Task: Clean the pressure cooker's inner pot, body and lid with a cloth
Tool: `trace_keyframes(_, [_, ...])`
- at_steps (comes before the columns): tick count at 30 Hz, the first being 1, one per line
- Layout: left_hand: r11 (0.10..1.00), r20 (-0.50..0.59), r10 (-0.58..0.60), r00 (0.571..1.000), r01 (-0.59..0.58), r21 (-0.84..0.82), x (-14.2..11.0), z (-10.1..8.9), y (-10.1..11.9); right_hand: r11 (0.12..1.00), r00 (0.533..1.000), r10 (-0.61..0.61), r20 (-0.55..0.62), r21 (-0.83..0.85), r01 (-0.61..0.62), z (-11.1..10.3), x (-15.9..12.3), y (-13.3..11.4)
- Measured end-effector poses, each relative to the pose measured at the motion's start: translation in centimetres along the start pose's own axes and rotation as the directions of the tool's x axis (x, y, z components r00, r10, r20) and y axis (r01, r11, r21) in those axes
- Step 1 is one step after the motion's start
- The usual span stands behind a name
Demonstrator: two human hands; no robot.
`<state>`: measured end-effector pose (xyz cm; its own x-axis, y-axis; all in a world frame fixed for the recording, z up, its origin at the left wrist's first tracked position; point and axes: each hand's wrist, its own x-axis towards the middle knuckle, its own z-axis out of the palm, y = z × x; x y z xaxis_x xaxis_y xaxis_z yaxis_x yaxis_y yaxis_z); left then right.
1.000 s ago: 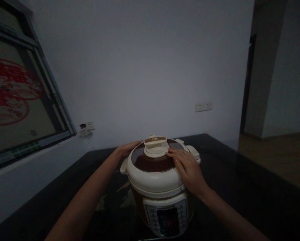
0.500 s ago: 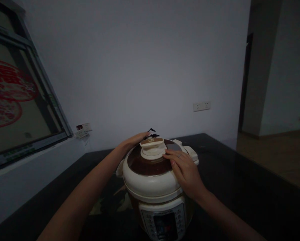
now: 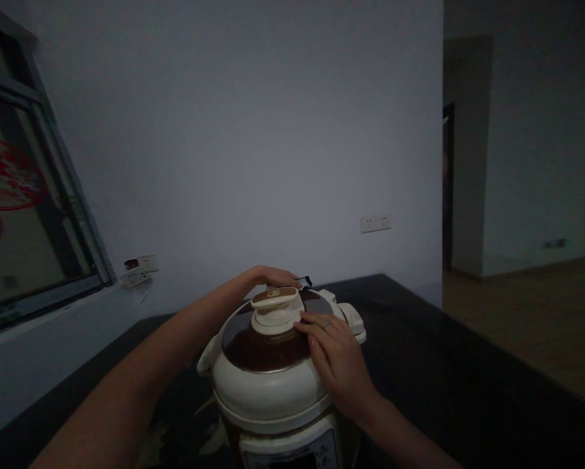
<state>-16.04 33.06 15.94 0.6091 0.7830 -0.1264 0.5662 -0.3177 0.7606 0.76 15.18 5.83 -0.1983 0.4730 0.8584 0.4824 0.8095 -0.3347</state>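
A cream electric pressure cooker [image 3: 268, 397] with a brown lid top [image 3: 258, 345] and a cream knob handle [image 3: 277, 306] stands on the dark counter [image 3: 443, 371]. My right hand [image 3: 336, 365] lies flat on the lid's right side, fingertips against the knob, a ring on one finger. My left hand [image 3: 270, 277] reaches over the back of the lid, fingers curled around a small black thing [image 3: 305, 281] that I cannot make out.
A window with red decoration [image 3: 9, 215] fills the left. Wall sockets [image 3: 139, 268] sit by the sill, another socket plate [image 3: 375, 223] on the back wall. A doorway [image 3: 449, 189] and wooden floor [image 3: 531, 312] lie to the right.
The view has shifted right and up, so the cooker sits lower and further left in frame. My left hand moved from the lid's left rim to behind the knob and closed on a black thing.
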Motion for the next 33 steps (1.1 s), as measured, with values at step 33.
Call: trace_keyframes(33, [0.484,-0.088,0.36,0.929,-0.106,0.869,-12.4,18.1,6.4,0.971,0.968,0.172,-0.185,0.196,-0.135,-2.7,-0.4,0.1])
